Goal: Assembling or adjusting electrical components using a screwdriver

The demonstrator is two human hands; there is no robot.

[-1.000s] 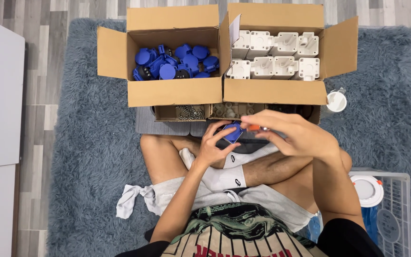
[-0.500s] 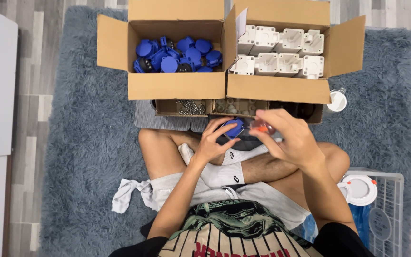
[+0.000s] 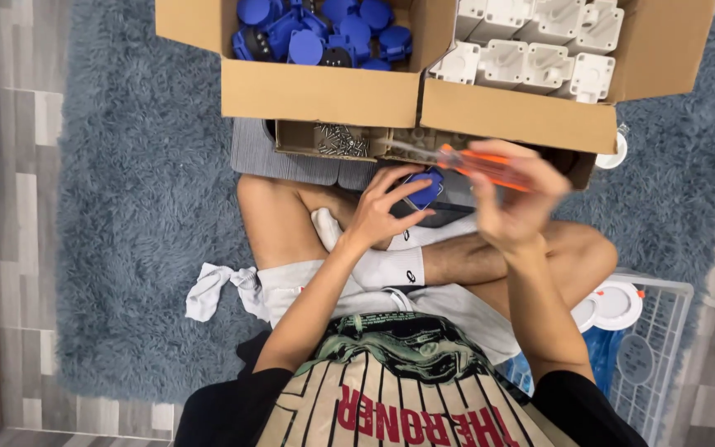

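I sit cross-legged on a grey shaggy rug. My left hand (image 3: pixel 378 213) holds a small blue round part (image 3: pixel 424 189) above my shins. My right hand (image 3: pixel 516 197) is raised beside it and grips an orange-handled screwdriver (image 3: pixel 483 165), whose metal shaft points left toward a shallow tray of screws (image 3: pixel 337 141). The screwdriver tip is apart from the blue part.
A cardboard box of blue round parts (image 3: pixel 324 33) stands ahead at the left, with a box of white plastic housings (image 3: pixel 539 50) next to it. A white wire basket (image 3: pixel 664 348) with white lids sits at my right. A crumpled white cloth (image 3: pixel 213 290) lies by my left knee.
My right hand has lifted the screwdriver up and away to the right of the blue part. The head camera has tilted nearer, so the boxes sit higher in view.
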